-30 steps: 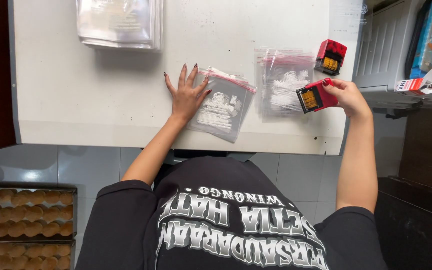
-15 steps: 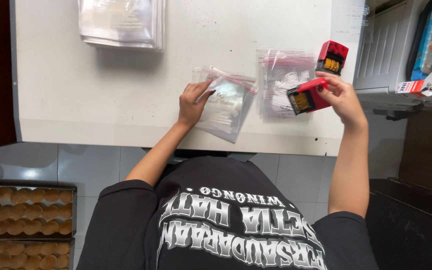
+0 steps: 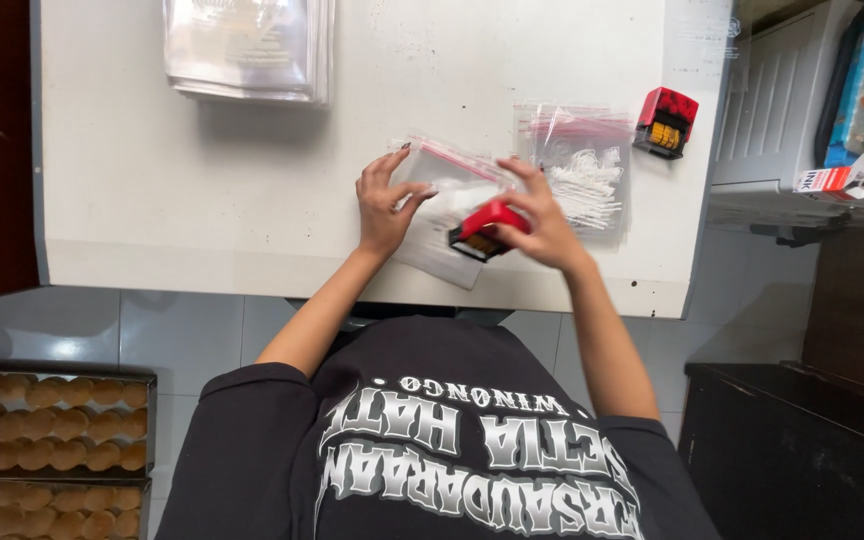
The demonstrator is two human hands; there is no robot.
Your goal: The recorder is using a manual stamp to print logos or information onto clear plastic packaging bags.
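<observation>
The left hand (image 3: 384,205) lies on a clear zip bag (image 3: 444,205) with a red seal strip, fingers spread and bent, pinning the bag flat against the white tabletop (image 3: 202,190). The bag sits near the front edge of the tabletop, roughly in the middle, tilted so that its red strip runs diagonally. The right hand (image 3: 542,225) is closed around a red stamper (image 3: 487,228), which it holds over the lower right part of that same bag (whether the stamper's face touches the plastic cannot be told, as the hand is slightly blurred).

Just to the right, partly behind the right hand, lies a pile of similar zip bags (image 3: 587,165) with white print and red strips. Beyond it, near the right edge of the tabletop, stands a second red stamper (image 3: 665,122) with its yellowish underside showing. At the far edge of the tabletop rests a thick stack of clear plastic sleeves (image 3: 249,48).

To the right of the tabletop stands a pale plastic cabinet (image 3: 782,110) with a small red and white box (image 3: 840,178) lying on it. On the floor at lower left are trays of brown eggs (image 3: 47,450).
</observation>
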